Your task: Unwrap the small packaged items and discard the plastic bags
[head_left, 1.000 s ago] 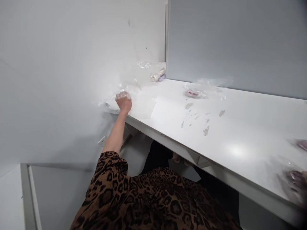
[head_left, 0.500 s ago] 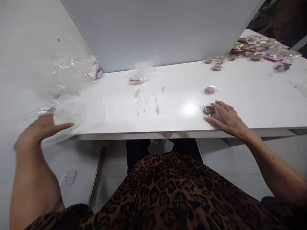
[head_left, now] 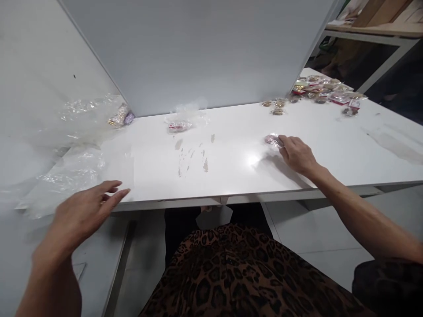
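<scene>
My right hand point(head_left: 299, 155) is closed on a small clear packet at the right of the table's middle. A dark round piece shows at its fingertips, largely hidden by the fingers. Touching or just beside it lies a clear packet with a pink round piece point(head_left: 271, 139); I cannot tell whether the fingers grip that one too. My left hand point(head_left: 86, 211) hovers at the table's front left edge, thumb and fingers apart, with nothing in it. Crumpled clear plastic bags point(head_left: 74, 169) lie just behind it.
The white table point(head_left: 158, 176) has grey smudges at its middle. A clear bag with a red label point(head_left: 180, 127) lies by the upright grey panel point(head_left: 198, 53). Brown packets point(head_left: 278, 111) and a heap of wrapped pieces point(head_left: 325, 90) lie at the back right. Purple and gold packets point(head_left: 120, 116) lie back left.
My right hand has moved away from me with the dark packet, up to the pink one. My left hand has come off the plastic bags, toward me and rightward. The view has shifted.
</scene>
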Action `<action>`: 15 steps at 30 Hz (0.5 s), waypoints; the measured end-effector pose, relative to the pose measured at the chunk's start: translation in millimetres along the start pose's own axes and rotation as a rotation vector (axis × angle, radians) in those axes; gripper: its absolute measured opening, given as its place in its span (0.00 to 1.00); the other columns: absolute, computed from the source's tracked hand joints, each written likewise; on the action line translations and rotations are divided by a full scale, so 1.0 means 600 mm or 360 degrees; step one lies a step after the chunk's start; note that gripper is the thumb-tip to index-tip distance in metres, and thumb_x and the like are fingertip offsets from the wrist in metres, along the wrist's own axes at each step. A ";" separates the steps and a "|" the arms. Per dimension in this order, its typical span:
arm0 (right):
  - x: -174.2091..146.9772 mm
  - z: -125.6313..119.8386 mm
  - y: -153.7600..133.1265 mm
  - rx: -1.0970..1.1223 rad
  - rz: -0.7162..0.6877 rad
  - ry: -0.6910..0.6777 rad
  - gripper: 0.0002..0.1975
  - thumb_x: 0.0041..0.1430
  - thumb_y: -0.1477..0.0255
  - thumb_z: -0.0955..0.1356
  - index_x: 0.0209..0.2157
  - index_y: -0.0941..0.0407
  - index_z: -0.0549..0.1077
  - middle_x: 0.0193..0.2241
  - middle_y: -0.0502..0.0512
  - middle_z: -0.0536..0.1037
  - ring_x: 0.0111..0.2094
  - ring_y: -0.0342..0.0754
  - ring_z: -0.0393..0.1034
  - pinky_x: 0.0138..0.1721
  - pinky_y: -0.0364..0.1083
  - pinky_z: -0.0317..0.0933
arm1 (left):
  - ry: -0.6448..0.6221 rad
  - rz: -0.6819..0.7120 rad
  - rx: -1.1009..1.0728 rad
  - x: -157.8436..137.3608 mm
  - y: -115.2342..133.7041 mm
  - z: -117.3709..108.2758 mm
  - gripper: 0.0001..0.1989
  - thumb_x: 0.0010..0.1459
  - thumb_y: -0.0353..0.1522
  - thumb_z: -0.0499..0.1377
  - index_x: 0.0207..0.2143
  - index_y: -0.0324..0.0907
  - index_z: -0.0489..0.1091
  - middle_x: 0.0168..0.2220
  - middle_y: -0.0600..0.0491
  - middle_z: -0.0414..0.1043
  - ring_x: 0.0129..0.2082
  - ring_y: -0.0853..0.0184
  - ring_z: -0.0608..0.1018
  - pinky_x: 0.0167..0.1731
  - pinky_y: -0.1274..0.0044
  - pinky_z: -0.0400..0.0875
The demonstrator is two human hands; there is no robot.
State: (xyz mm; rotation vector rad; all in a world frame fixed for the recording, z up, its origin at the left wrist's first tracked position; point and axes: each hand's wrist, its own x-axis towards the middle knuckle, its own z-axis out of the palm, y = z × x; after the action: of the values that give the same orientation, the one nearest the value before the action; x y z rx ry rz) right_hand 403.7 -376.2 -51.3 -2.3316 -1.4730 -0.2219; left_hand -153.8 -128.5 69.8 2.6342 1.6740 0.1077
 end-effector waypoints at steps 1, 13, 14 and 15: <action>0.016 -0.002 0.012 -0.0005 0.0046 0.0025 0.19 0.70 0.65 0.57 0.55 0.57 0.70 0.47 0.72 0.76 0.50 0.66 0.69 0.49 0.61 0.65 | -0.0056 0.0038 0.0018 -0.002 0.023 0.006 0.24 0.62 0.61 0.51 0.49 0.63 0.74 0.40 0.67 0.84 0.43 0.56 0.82 0.40 0.70 0.69; 0.089 0.035 0.032 0.0013 0.0100 -0.0234 0.34 0.67 0.47 0.62 0.64 0.55 0.65 0.63 0.73 0.70 0.58 0.71 0.67 0.54 0.66 0.64 | -0.0144 0.0485 -0.0241 0.026 0.145 0.076 0.25 0.68 0.49 0.50 0.54 0.47 0.77 0.50 0.50 0.84 0.43 0.58 0.85 0.42 0.71 0.75; 0.090 0.039 0.025 -0.0073 0.0034 -0.0212 0.31 0.69 0.49 0.60 0.63 0.54 0.66 0.60 0.72 0.72 0.57 0.70 0.69 0.54 0.67 0.64 | -0.0124 0.0510 -0.0271 0.031 0.155 0.083 0.24 0.68 0.48 0.50 0.55 0.46 0.77 0.50 0.50 0.84 0.43 0.58 0.85 0.43 0.71 0.76; 0.094 0.041 0.021 -0.0149 -0.0028 -0.0188 0.28 0.71 0.52 0.58 0.61 0.55 0.68 0.57 0.72 0.75 0.55 0.69 0.70 0.54 0.66 0.64 | -0.0102 0.0534 -0.0308 0.037 0.165 0.091 0.24 0.69 0.48 0.51 0.54 0.46 0.77 0.51 0.49 0.84 0.43 0.59 0.85 0.44 0.70 0.76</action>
State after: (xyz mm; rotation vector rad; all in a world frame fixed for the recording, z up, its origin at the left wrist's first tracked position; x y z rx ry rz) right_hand 438.4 -324.4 -58.6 -2.4444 -1.5706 -0.1629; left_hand -51.3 -149.1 21.8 2.7080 1.1270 0.1774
